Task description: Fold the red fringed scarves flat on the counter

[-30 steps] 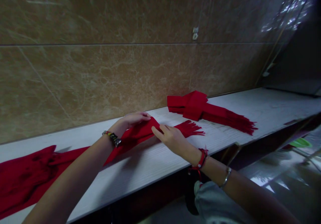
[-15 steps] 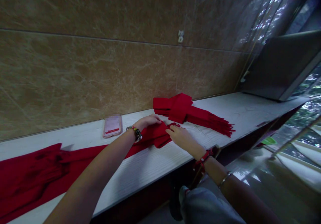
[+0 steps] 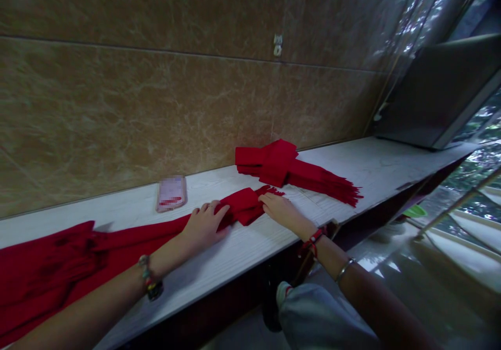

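A long red scarf [image 3: 242,203] runs along the white counter, its right part folded over into a wide band with a fringed end beyond it. My left hand [image 3: 203,225] lies on the scarf to the left of this band, palm down with fingers apart. At the band's right edge, beside the fringe, my right hand [image 3: 284,211] has its fingertips closed on the cloth. Farther left, the scarf spreads into a wide crumpled heap [image 3: 43,271]. Just behind my right hand rests a second red scarf [image 3: 279,163], folded with a band across it and its fringe fanned out to the right.
A phone [image 3: 171,194] in a pinkish case lies near the tiled wall [image 3: 136,120]. The white counter [image 3: 344,164] stretches right to a large dark box-like object [image 3: 442,89]. Its front edge drops away towards my leg [image 3: 321,313].
My left hand has let go of the folded band and slid left along the scarf, its fingers now spread. My right hand stays at the band's right edge. The view has shifted slightly.
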`<state>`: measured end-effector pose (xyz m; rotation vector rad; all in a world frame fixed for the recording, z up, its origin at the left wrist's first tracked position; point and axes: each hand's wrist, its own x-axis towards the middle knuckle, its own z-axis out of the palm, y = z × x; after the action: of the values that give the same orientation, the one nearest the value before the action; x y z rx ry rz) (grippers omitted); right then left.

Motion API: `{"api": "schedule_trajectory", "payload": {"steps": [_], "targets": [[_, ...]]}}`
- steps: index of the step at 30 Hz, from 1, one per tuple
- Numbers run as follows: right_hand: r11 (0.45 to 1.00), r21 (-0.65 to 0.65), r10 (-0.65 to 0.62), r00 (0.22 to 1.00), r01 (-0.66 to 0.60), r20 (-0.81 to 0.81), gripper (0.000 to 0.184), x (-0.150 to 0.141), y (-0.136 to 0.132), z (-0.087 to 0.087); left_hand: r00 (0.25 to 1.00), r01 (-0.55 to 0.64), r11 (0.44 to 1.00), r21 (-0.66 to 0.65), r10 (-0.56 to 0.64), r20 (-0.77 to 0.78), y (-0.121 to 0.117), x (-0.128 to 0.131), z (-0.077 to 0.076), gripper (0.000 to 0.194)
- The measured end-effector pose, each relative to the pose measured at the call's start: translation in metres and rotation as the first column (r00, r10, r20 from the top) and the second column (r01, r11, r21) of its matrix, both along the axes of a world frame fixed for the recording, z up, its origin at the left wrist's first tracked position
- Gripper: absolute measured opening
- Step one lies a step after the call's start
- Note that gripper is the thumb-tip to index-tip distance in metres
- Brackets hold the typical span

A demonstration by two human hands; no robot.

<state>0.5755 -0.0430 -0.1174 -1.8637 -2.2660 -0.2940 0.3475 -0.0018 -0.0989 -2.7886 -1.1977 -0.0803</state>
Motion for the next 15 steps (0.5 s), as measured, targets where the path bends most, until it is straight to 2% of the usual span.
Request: {"api": "schedule_trajectory", "payload": {"steps": [2,5,8,11,15], "targets": [[1.0,-0.011,0.002,1.0,-0.002,0.011,0.023,-0.001,0.001,0.001,0.995,-0.034,0.999,0.011,0.035,-0.098,-0.005,-0.02,-0.006,0.041],[0.999,-0.03,-0.015,0.999,0.016,0.05,0.025,-0.002,0.003,-0.001,0.98,-0.029,0.998,0.062,0.041,-0.195,-0.004,-0.041,-0.007,0.044],[0.999,-0.037,-0.013,0.996,0.017,0.088,0.026,-0.002,0.005,-0.003,0.966,-0.023,0.995,0.097,0.047,-0.255,-0.001,-0.056,-0.003,0.04],[1.0,-0.006,0.015,0.999,-0.015,0.051,0.023,-0.001,0.006,-0.005,0.97,-0.039,0.995,0.09,0.059,-0.238,0.001,-0.07,0.012,0.029],[0.994,0.108,0.03,0.994,-0.019,-0.103,0.02,0.0,0.009,-0.003,0.99,-0.085,0.984,0.155,0.101,-0.096,0.004,-0.08,0.047,0.028]]}}
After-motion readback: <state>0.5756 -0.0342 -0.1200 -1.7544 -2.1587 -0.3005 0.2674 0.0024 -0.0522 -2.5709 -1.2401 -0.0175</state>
